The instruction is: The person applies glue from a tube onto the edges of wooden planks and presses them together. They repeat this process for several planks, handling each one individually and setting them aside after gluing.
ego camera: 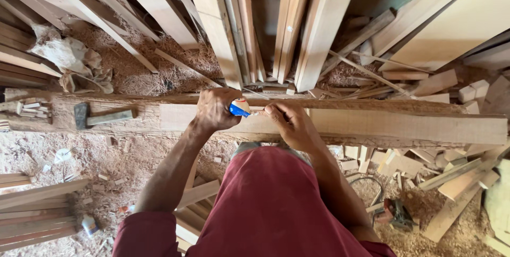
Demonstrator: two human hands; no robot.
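My left hand [215, 109] grips a small glue bottle [239, 108] with a blue body and white-red top, held over a long pale wooden plank [404, 126] that lies across a rough bench. The fingers of my right hand [289, 123] pinch at the bottle's nozzle end, resting on the plank. Both forearms reach forward from my red shirt.
A hammer [101, 117] lies on the bench to the left. Crumpled paper [69, 58] sits in sawdust behind it. Many boards [313, 23] lean upright at the back. Offcuts and a power tool [396, 214] lie on the floor at right, stacked planks [37, 212] at left.
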